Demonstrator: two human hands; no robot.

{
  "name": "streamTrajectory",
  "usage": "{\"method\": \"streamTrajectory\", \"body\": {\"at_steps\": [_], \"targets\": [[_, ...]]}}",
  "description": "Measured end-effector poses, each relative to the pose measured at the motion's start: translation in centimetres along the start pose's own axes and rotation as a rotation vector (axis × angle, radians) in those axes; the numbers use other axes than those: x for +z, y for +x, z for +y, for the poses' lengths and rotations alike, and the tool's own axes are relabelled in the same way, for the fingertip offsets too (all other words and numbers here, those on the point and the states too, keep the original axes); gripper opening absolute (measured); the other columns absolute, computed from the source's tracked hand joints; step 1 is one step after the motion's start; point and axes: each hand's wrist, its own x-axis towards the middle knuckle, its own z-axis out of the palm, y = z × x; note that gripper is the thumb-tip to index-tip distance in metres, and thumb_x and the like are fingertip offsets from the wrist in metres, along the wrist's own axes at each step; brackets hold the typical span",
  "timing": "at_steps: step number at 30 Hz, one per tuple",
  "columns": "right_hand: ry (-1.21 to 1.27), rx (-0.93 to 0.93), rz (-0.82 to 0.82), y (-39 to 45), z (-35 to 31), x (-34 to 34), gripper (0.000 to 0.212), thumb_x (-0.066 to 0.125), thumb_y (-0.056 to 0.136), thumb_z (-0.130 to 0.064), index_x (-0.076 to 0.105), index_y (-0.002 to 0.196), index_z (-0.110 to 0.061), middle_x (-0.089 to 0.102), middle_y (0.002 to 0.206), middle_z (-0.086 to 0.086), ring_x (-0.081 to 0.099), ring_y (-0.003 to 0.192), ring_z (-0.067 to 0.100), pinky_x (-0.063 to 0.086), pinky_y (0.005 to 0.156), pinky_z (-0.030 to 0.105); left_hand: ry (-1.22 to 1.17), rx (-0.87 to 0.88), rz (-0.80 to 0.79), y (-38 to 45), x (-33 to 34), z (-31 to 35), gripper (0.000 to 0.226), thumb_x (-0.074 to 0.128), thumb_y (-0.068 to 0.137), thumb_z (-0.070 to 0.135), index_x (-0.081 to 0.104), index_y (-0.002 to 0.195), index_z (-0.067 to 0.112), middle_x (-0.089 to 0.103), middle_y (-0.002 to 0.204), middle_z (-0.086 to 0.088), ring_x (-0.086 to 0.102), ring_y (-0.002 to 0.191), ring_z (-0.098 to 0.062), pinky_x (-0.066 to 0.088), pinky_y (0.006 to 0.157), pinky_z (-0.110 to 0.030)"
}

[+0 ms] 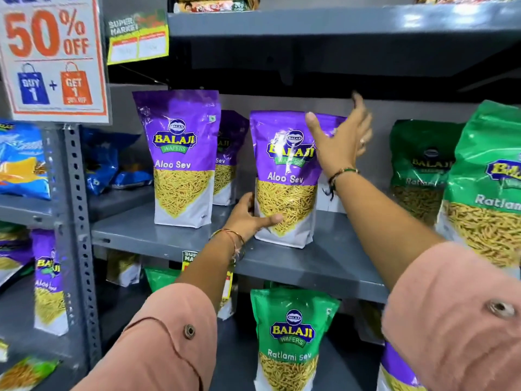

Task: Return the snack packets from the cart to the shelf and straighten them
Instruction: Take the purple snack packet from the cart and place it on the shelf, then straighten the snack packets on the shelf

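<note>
A purple Aloo Sev packet stands upright on the grey shelf. My left hand grips its lower left edge, thumb across the front. My right hand is open, fingers spread, at the packet's top right corner; whether it touches is unclear. Another purple packet stands behind it, mostly hidden by my right hand. A second Aloo Sev packet stands upright to the left, with a further one behind it.
Green Ratlami Sev packets stand at the shelf's right end and one on the shelf below. A 50% off sign hangs on the upright post at left. Blue packets fill the neighbouring bay. Another shelf runs overhead.
</note>
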Motion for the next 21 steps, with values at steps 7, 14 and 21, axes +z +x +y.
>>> {"method": "streamTrajectory", "body": {"at_steps": [7, 14, 21], "targets": [[0.199, 0.466, -0.809, -7.8, 7.5, -1.9, 0.115, 0.088, 0.053, -0.032, 0.017, 0.141, -0.015, 0.047, 0.140, 0.011, 0.049, 0.124, 0.022, 0.042, 0.107, 0.042, 0.163, -0.053, -0.029, -0.3, -1.9, 0.5, 0.081, 0.079, 0.067, 0.005, 0.036, 0.136, 0.002, 0.047, 0.140, -0.015, 0.045, 0.128, -0.029, 0.040, 0.106, -0.037], [0.165, 0.439, -0.789, -9.9, 9.1, -1.5, 0.076, 0.084, 0.063, -0.006, 0.042, 0.126, -0.006, 0.059, 0.117, 0.006, 0.054, 0.102, 0.016, 0.043, 0.085, 0.024, 0.204, -0.034, -0.039, -0.4, -1.7, -0.4, 0.072, 0.078, 0.070, 0.010, 0.041, 0.131, 0.008, 0.049, 0.134, -0.014, 0.054, 0.114, -0.032, 0.045, 0.101, -0.040], [0.117, 0.430, -0.757, -9.9, 9.2, -1.8, 0.077, 0.085, 0.063, -0.011, 0.043, 0.128, -0.008, 0.060, 0.121, 0.004, 0.054, 0.104, 0.014, 0.042, 0.092, 0.024, 0.208, 0.016, -0.051, 0.1, -0.7, -0.4, 0.062, 0.075, 0.073, 0.008, 0.044, 0.127, 0.009, 0.051, 0.119, -0.006, 0.054, 0.109, -0.027, 0.043, 0.093, -0.032]]}}
